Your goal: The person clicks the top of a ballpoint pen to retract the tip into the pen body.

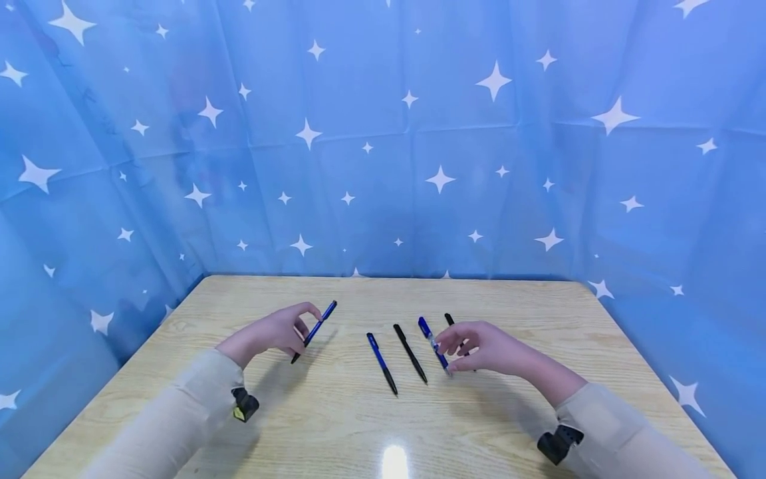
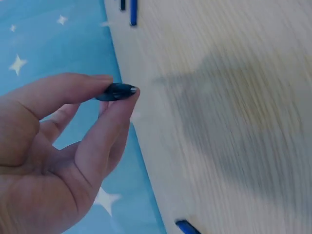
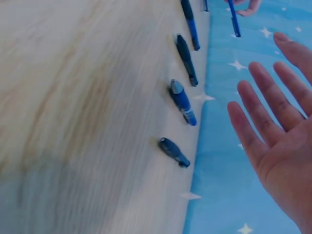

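Note:
My left hand [image 1: 278,330] pinches a blue pen [image 1: 320,322] between thumb and fingers, its dark tip angled down toward the table; in the left wrist view the pen's tip end [image 2: 117,91] points at the camera. Over the right part of the row hovers my right hand [image 1: 481,346], holding nothing, its fingers spread in the right wrist view. Beneath its fingers lie a blue pen with a clear section [image 1: 429,334] and a black pen [image 1: 450,320], partly hidden by the hand. Left of these are another black pen [image 1: 410,354] and a blue pen with a black grip [image 1: 382,362].
The pens lie on a light wood-grain table [image 1: 335,426]. A blue curtain with white stars [image 1: 383,199] hangs behind its far edge. At the bottom of the left wrist view, a blue end of a pen-like thing [image 2: 186,226] shows.

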Tool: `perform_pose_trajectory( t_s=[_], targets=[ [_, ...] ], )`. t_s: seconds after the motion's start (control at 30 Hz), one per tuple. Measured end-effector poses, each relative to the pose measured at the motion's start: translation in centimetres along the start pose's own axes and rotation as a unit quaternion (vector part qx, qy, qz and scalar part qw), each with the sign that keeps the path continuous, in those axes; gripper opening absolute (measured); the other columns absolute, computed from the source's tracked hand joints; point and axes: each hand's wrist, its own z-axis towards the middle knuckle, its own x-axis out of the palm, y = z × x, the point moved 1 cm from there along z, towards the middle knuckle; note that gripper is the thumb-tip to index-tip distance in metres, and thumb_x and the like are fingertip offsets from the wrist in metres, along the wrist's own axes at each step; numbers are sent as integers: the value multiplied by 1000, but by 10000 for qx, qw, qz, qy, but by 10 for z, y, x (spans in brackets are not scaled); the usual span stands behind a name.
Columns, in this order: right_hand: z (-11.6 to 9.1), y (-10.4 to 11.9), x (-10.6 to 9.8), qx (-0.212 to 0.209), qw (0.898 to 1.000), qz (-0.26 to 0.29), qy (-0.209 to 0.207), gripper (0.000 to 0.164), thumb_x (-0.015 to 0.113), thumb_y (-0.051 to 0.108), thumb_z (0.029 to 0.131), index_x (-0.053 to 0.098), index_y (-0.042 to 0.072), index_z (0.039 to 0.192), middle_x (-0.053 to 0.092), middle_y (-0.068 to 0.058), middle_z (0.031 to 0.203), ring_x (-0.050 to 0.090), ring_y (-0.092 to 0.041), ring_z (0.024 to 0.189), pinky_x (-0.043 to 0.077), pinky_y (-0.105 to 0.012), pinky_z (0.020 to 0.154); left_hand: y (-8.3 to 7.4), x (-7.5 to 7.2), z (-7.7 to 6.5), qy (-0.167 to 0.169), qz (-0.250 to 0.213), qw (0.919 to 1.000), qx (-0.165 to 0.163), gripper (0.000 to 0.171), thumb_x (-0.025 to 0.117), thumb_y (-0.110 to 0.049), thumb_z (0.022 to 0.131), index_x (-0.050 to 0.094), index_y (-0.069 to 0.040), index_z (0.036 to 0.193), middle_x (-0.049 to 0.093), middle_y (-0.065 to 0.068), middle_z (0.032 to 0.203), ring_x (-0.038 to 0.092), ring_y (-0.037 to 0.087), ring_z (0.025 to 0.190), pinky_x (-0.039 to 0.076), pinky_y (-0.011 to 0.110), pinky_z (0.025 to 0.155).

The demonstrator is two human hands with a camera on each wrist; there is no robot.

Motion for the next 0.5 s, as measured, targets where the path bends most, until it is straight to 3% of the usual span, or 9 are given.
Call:
perform_pose_trajectory(
  t_s=[0.23,0.5],
  targets=[
    [3,7,1,-4,9998,170,-81,39,73,14,89,62,8,127,65,-15,114,58,-40,107,48,-50,91,-23,17,0,-30,65,9994,341,65,66,21,75,52,-13,128,57,15,98,60,23,79,52,37,61],
    [9,14,4,-253,9988,345,-253,40,73,14,89,61,7,127,65,-13,113,59,-42,108,49,-47,93,-50,34,-3,190,40,9949,986,63,69,16,77,52,-13,129,59,13,100,62,23,85,54,36,67]
  ],
)
